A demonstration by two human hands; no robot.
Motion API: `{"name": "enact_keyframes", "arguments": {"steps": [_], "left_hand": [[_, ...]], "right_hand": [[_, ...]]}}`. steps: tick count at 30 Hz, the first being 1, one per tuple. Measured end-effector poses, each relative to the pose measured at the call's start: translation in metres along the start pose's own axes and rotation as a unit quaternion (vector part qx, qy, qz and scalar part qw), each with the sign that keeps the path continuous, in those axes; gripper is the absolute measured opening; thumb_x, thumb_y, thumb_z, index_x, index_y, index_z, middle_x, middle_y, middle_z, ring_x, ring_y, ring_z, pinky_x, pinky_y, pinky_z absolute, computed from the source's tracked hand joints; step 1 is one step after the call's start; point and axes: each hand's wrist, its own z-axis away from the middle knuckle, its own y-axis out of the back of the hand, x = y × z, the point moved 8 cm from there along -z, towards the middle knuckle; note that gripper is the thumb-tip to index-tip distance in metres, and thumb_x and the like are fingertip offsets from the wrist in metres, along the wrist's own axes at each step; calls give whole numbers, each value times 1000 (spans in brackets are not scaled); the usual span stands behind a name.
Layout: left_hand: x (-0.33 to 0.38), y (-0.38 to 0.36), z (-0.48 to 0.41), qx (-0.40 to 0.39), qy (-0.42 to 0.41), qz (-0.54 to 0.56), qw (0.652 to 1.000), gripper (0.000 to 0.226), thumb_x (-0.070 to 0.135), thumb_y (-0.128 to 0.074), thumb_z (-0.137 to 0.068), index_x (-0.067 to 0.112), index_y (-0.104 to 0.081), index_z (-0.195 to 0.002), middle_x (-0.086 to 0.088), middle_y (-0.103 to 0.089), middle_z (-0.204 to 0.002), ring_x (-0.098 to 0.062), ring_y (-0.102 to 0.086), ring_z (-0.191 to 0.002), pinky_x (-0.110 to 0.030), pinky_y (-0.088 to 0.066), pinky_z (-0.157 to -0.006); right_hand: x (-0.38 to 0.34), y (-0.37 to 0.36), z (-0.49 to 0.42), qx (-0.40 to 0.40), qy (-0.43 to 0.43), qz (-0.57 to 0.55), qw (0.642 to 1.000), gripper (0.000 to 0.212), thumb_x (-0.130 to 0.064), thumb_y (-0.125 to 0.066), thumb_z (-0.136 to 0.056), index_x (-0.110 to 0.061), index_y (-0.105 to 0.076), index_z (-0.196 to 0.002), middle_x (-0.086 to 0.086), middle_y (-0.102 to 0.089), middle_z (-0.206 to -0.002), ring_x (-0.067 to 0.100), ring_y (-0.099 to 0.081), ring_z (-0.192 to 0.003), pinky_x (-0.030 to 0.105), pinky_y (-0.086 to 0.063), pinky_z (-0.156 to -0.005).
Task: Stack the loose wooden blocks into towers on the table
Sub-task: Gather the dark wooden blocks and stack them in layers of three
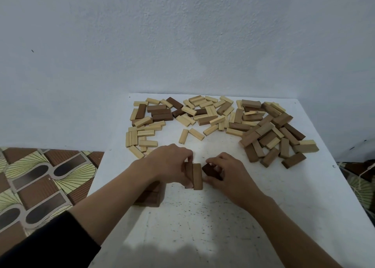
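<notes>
Tower [151, 198] mostly under left forearm [121, 188]

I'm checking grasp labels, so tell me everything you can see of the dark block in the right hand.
The dark block is a small rectangular piece of deep brown wood, darker than its neighbours. It lies tilted, close to the white table. The right hand pinches it, fingers curled over its top, hiding part of it. It sits just right of the two mid-brown blocks that the left hand grips; whether it touches them cannot be told.

Pale blue wall [182, 34], patterned floor [40, 182]
</notes>
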Motion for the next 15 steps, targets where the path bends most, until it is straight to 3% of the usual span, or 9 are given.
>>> {"name": "enact_keyframes", "arguments": {"steps": [7, 11, 15], "left_hand": [[5, 3, 5, 17, -15, -25, 999, 75, 67, -75, -74, 30, -50, -134, 9, -53, -118, -10, -47, -103, -28, -37, -80], [17, -4, 5, 9, -33, -89, 995, 74, 75, -72, -70, 28, -55, -125, 7, -51, -108, -13, -51, -96, -30, -42, -82], [23, -4, 1, -1, -39, -46, 998, 60, 61, -82, -70, 24, -59, -112, 6, -49, -98, -14, -50, -92, -31, -49, -82]], "right_hand": [[5, 12, 3, 53, -28, -4, 998, 41, -39, -74, -88, -21, -68, -125, -9, -58, -100, 2, -53, -80, 7, -38, -69], [2, 9, -4, 68, -40, 2, 997, 38, -38, -70, -91, -18, -69, -123, -2, -64, -106, 8, -54, -83, 13, -38, -75], [0, 7, -9, 15, -39, -15, 999, 40, -37, -70, -91, -18, -68, -127, -1, -64, -113, 7, -59, -86, 19, -45, -80]]}}
